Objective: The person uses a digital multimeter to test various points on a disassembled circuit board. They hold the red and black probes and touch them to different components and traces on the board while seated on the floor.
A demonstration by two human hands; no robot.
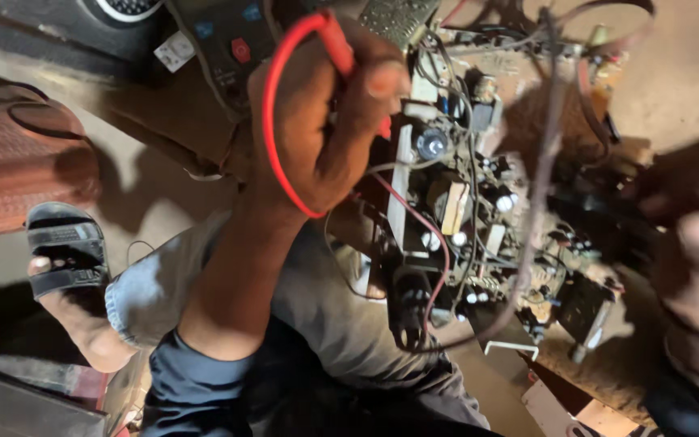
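My left hand [325, 121] is raised over a bare circuit board [463, 202] and is closed on a red test probe [341, 40]. The probe's red lead [273, 129] loops around the back of the hand. The board is crowded with capacitors, coils and loose wires, and it rests against my knee in grey trousers [325, 307]. My right hand [693, 226] is at the right edge, heavily blurred, with fingers curled around something dark [649, 190] next to the board. A thin black cord [689, 330] crosses its wrist.
A dark meter with a red button [232, 44] lies at the top, behind my left hand. My foot in a black sandal [66, 251] rests at the left, beside a reddish ribbed object [18, 170]. The ground is sandy [689, 73]. A blurred brown cable [548, 146] hangs across the board.
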